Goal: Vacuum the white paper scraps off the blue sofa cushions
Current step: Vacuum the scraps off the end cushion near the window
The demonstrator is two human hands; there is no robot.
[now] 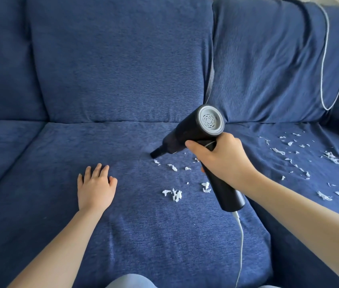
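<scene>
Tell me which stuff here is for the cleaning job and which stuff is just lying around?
For the job:
handheld vacuum, held in the right hand
paper scraps on the middle seat cushion
more scraps on the right seat cushion
vacuum's white cord

Just lying about:
white cable draped over the back cushion
left hand, resting flat, holding nothing

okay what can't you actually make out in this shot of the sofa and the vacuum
1. Vacuum switch, head view: covered by the right hand.
2. White cord: cut off by the bottom edge.
3. Scraps under the handle: hidden by it.
4. Right cushion scraps: the smallest too tiny to count.
5. Left hand palm: faces down, unseen.
</scene>
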